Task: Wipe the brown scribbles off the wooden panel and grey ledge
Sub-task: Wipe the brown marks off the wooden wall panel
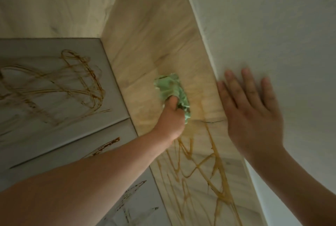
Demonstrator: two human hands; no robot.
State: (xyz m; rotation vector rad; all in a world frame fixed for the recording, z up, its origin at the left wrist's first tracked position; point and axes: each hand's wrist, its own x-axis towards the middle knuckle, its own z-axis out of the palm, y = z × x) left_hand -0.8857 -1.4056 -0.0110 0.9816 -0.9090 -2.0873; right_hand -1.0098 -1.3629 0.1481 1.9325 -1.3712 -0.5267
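My left hand (171,116) grips a crumpled green cloth (171,89) and presses it against the light wooden panel (151,40) near the middle of the view. Below the cloth, brown scribbles (198,167) zigzag down the panel towards the bottom edge; the wood above the cloth looks smeared pale yellow. Left of the panel lies the grey ledge (21,49) of tiles, with looping brown scribbles (60,87) on the upper tile and more marks on the lower tiles. My right hand (252,116) lies flat with spread fingers on the white wall.
The white wall (272,25) runs along the panel's right edge. A second wooden surface (54,2) fills the top left above the ledge. My left forearm (81,185) crosses over the lower grey tiles and hides part of their marks.
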